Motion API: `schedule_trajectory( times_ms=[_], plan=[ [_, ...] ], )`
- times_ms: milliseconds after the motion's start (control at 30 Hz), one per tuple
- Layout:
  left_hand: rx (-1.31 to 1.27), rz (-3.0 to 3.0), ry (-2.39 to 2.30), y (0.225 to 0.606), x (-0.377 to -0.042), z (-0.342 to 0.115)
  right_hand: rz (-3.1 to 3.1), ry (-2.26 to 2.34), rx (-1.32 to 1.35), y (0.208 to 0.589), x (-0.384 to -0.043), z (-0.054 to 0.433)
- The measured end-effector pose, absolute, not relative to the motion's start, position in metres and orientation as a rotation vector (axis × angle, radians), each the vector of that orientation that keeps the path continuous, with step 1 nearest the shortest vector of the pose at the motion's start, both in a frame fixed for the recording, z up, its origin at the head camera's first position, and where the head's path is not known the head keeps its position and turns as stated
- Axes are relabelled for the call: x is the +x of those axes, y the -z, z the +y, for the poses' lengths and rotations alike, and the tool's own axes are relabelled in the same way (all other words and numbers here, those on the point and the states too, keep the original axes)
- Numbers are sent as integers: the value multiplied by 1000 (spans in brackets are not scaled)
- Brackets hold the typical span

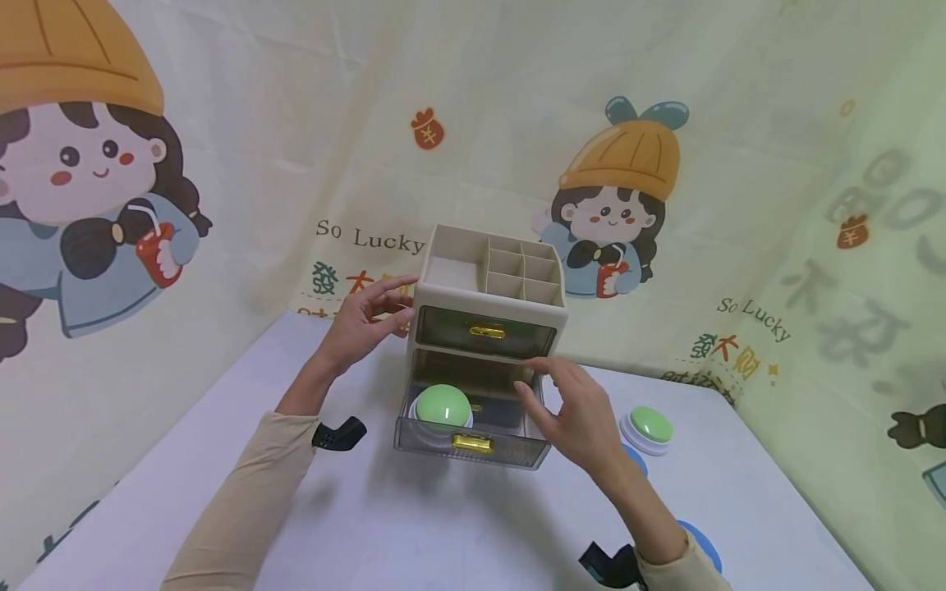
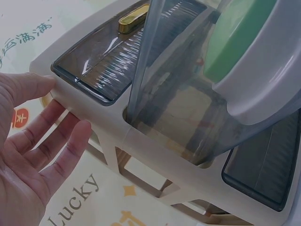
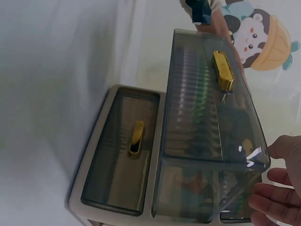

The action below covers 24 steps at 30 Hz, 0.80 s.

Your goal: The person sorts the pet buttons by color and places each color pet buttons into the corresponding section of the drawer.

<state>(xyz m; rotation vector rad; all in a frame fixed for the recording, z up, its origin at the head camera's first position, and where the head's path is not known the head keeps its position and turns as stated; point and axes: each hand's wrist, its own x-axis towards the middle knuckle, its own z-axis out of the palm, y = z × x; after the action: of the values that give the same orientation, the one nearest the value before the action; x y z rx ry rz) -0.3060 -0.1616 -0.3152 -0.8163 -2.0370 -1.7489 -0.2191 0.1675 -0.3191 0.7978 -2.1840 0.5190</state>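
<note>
A cream desktop drawer organizer (image 1: 491,302) stands on the table with its middle smoky clear drawer (image 1: 510,452) pulled out. Inside that drawer, toward the left, sits a green-topped push button with a white base (image 1: 443,405). My left hand (image 1: 365,320) touches the organizer's left side near the top drawer (image 1: 443,328), thumb at the front corner and fingers loosely bent. At the right side, my right hand (image 1: 576,414) is held with thumb and fingers apart beside the open drawer. The top drawer and, in the right wrist view, the bottom drawer (image 3: 117,165) are closed.
Another green-topped button (image 1: 651,425) lies on the white table (image 1: 746,476) at the right. Two blue round things, one a blue disc (image 1: 702,543), are partly hidden by my right arm. A printed cloth (image 1: 488,164) hangs behind the organizer.
</note>
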Motion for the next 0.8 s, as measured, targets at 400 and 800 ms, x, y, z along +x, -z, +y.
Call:
schedule_trajectory(
  times_ms=[400,800],
  plan=[
    [-814,-2031,1747,317,-309,-162,-2171,-494,743,318,-226,190],
    [-814,-2029,1750,316,-308,-162,-2183,-508,604,321,-231,221]
  ],
)
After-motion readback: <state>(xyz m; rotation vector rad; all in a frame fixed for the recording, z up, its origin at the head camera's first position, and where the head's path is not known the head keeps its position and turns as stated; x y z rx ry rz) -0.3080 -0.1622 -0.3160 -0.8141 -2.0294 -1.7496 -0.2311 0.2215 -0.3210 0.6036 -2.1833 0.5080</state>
